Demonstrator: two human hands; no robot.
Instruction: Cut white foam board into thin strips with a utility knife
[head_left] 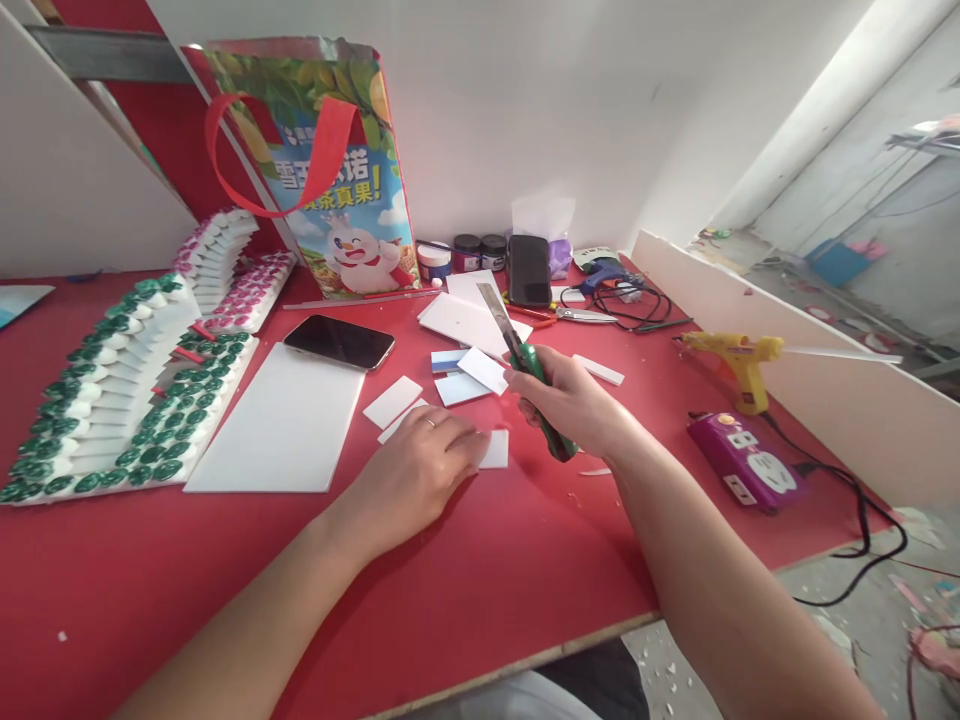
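Observation:
My right hand (574, 400) is closed round the green handle of a utility knife (531, 365), its long blade extended and angled up and away from me. My left hand (431, 455) rests palm down, its bent fingers together at the edge of a small white board piece (495, 450). Its grip is partly hidden. Just beyond the left fingers lie more white pieces (392, 402), one partly covered by the hand. Several small cut pieces (484, 370), some on blue-printed card, are grouped near the knife. Larger white boards (465, 322) lie behind them.
On the red table (480, 560) stand a printed bag (360, 240) and green-and-white decorated models (97, 400). A phone (340, 342) overlaps a white sheet (277, 430). At right are a yellow glue gun (739, 360), a purple power strip (750, 465) and cables.

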